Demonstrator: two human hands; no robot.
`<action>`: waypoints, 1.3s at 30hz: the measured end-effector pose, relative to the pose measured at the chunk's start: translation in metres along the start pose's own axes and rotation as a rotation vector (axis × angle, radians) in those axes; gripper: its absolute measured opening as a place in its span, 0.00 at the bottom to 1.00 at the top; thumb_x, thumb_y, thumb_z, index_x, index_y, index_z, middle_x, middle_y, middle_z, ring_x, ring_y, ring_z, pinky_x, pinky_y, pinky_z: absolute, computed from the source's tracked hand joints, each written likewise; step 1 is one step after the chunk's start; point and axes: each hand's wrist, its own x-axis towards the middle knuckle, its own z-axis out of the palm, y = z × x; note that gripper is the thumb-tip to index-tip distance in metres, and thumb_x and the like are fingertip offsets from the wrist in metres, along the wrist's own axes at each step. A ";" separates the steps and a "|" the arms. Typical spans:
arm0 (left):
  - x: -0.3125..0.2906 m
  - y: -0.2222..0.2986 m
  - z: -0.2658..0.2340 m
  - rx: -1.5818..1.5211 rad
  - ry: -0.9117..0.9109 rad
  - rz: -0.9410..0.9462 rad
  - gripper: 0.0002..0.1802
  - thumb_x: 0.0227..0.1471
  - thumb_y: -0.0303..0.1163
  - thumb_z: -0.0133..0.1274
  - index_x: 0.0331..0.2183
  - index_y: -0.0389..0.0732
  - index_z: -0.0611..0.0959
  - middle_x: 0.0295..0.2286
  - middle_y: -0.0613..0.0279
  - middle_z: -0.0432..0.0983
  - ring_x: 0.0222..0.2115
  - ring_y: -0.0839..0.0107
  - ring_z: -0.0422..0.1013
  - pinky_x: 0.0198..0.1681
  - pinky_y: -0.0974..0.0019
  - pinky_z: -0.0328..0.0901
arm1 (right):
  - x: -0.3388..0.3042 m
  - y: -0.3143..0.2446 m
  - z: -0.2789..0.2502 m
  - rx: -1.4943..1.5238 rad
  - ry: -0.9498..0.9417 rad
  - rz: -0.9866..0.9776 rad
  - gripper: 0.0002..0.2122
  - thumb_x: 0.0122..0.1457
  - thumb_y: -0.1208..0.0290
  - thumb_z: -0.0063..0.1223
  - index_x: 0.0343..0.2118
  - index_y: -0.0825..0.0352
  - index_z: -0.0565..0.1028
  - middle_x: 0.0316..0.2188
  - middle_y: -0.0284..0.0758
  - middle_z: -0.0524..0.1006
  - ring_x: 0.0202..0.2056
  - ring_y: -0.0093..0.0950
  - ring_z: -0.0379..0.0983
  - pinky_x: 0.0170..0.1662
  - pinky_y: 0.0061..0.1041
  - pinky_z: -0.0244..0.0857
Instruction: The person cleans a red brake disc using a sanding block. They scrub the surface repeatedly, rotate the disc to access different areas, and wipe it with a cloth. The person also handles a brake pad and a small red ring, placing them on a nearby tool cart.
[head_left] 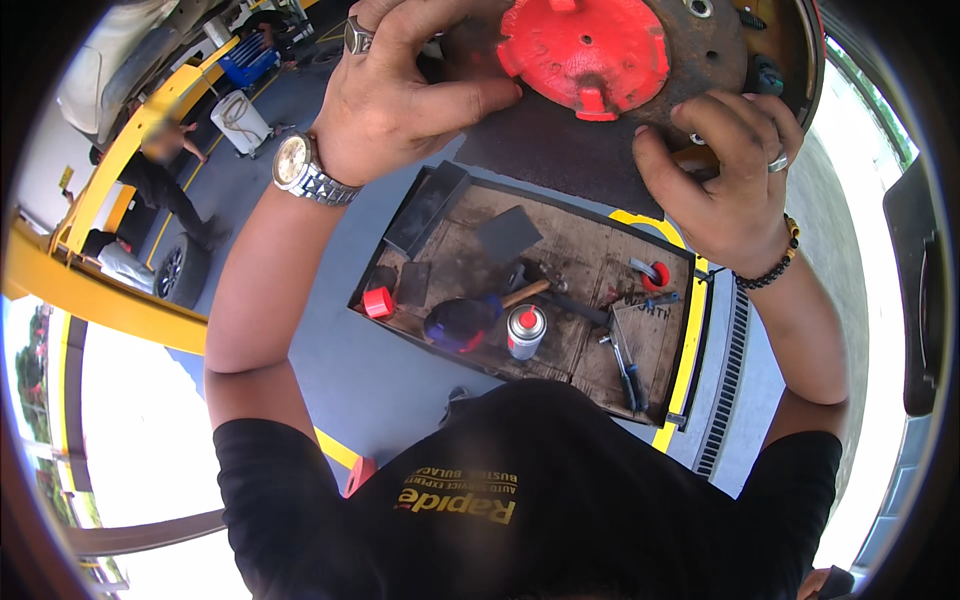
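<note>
Above the tool tray is a wheel brake assembly with a red-painted round hub (590,55) in front of a rusty dark plate (705,70). My left hand (400,95) is at its left side, with the thumb stretched along the dark surface below the hub and the fingers bent around the edge. At the lower right, my right hand (725,170) has its fingers curled over the assembly, thumb against the dark lower part (560,150). Both hands appear to grip the assembly; what lies under the fingers is partly hidden.
Below stands a wooden-topped tray (590,250) bearing a spray can (526,332), a wooden-handled hammer (525,293), a blue-and-black-handled tool (632,385), a red cap (378,302) and dark flat pieces (508,232). A person (165,165) is near a yellow lift post (140,125) and a wheel (180,268).
</note>
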 end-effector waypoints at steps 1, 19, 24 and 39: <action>0.002 0.000 0.004 -0.046 0.019 0.009 0.18 0.34 0.26 0.71 0.32 0.50 0.87 0.50 0.51 0.69 0.50 0.45 0.68 0.50 0.47 0.66 | 0.002 0.000 0.000 -0.002 -0.003 -0.011 0.12 0.39 0.75 0.69 0.30 0.53 0.84 0.43 0.31 0.73 0.45 0.33 0.70 0.49 0.39 0.59; 0.017 -0.026 0.050 -0.277 0.433 0.274 0.11 0.39 0.24 0.63 0.31 0.35 0.82 0.38 0.50 0.75 0.39 0.50 0.74 0.41 0.51 0.72 | 0.020 -0.007 0.003 -0.079 -0.062 -0.070 0.13 0.35 0.80 0.65 0.27 0.60 0.80 0.41 0.34 0.74 0.41 0.33 0.72 0.45 0.38 0.63; 0.021 -0.013 0.005 -0.025 0.023 0.312 0.11 0.38 0.22 0.63 0.29 0.35 0.81 0.36 0.49 0.75 0.39 0.50 0.74 0.42 0.49 0.73 | 0.014 0.012 -0.007 0.016 -0.121 -0.115 0.12 0.34 0.84 0.66 0.24 0.62 0.78 0.40 0.33 0.73 0.41 0.34 0.72 0.45 0.38 0.63; 0.022 -0.027 0.045 -0.181 0.504 0.324 0.11 0.36 0.23 0.65 0.27 0.38 0.82 0.37 0.50 0.75 0.39 0.50 0.72 0.44 0.49 0.71 | 0.021 0.007 0.007 -0.009 -0.072 -0.127 0.13 0.34 0.82 0.64 0.24 0.57 0.77 0.41 0.33 0.75 0.43 0.31 0.71 0.48 0.36 0.61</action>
